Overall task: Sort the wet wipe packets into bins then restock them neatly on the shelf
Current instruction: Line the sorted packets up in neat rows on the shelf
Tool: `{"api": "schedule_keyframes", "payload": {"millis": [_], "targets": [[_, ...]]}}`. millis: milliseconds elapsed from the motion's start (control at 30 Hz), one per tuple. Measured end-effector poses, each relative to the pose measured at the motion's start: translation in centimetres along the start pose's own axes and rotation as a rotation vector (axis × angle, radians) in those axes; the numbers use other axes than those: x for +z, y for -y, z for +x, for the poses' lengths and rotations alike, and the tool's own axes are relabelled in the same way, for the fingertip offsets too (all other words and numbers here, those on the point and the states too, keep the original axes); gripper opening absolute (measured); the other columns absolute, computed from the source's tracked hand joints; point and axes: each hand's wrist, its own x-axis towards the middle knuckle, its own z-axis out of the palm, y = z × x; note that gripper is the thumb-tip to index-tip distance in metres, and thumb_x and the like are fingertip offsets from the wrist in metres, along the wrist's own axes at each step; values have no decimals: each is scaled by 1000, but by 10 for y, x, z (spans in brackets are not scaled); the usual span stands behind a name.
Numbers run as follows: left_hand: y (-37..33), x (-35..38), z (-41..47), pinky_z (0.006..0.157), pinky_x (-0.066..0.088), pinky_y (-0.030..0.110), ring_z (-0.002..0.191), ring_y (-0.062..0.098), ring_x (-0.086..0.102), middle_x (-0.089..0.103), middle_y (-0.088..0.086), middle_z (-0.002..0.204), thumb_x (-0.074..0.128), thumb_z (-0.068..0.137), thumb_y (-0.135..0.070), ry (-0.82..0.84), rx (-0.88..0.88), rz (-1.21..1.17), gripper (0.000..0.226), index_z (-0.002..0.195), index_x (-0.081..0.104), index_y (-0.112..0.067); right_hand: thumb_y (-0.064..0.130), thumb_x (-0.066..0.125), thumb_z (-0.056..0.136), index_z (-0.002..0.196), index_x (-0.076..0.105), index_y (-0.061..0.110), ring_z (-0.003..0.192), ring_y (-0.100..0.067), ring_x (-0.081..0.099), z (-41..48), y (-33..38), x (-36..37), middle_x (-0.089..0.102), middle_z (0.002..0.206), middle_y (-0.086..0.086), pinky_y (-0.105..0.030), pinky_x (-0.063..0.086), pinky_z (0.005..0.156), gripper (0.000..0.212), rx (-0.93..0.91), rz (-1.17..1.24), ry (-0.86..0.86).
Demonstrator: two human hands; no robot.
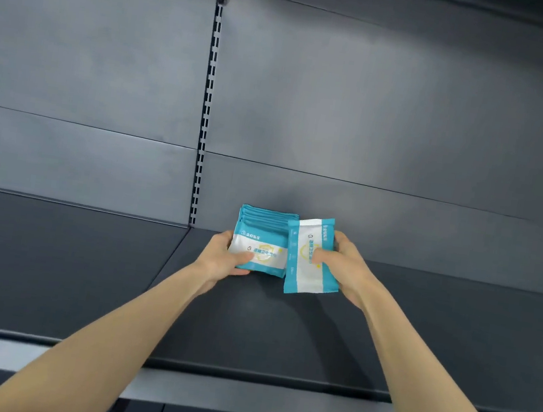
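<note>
Packets (260,239), mid-frame on the shelf (82,267): left hand (222,254) grips the stack, right hand (335,262) pinches a turned packet (312,256); careless insertion could topple them.

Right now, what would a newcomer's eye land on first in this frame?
A stack of teal-and-white wet wipe packets stands out mid-frame against the dark grey shelf, gripped by the left hand. Just to its right, the right hand holds a single packet turned on end, overlapping the stack's edge.
</note>
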Motion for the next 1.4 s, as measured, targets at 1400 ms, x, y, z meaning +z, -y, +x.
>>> {"api": "schedule_keyframes", "payload": {"millis": [1400], "targets": [[20, -3, 18, 97, 44, 38, 116, 21, 53, 57, -1, 124, 65, 87, -33, -65, 93, 734, 53, 132, 42, -14, 26, 63, 90, 153, 11, 26, 147, -21, 11, 50, -16, 34, 6, 161, 3, -43, 25, 115, 81, -281, -1112, 174]]}}
